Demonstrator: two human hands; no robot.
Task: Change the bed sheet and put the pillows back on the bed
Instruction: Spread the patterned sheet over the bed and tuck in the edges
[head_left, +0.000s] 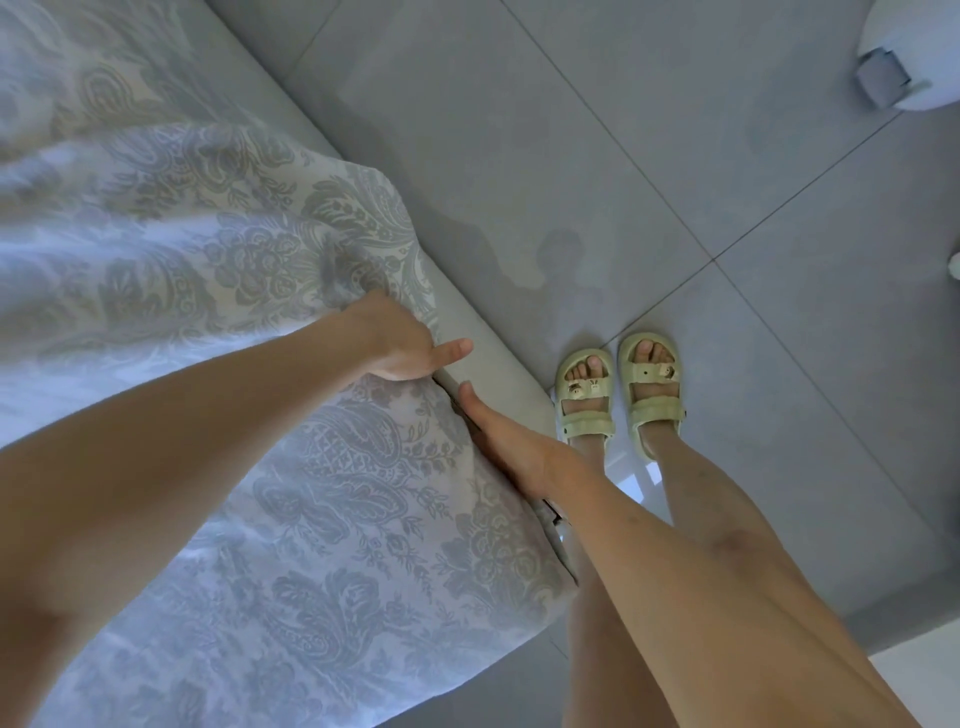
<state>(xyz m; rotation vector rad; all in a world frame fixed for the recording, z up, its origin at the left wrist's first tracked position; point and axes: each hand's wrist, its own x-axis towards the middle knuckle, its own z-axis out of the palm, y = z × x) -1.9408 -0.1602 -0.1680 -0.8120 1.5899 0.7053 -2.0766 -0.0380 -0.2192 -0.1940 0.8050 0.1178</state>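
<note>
The left hand (400, 343) grasped a bunched fold of the bed sheet (311, 519) at the corner of the bed. Its fingers were curled into the fabric and one digit was extended toward the floor side. The right hand (514, 452) lay flat along the side edge of the sheeted mattress, just below the left hand. Its thumb was straight, and its fingers were hidden in the gap between the sheet and the bed frame (498, 364). It grasped nothing visible.

The sheet, white with a grey paisley pattern, covered the bed under both forearms and gathered into creases at the left hand. Beside the frame, the person's feet stood in pale sandals (587, 395) on the grey tiled floor (675, 156).
</note>
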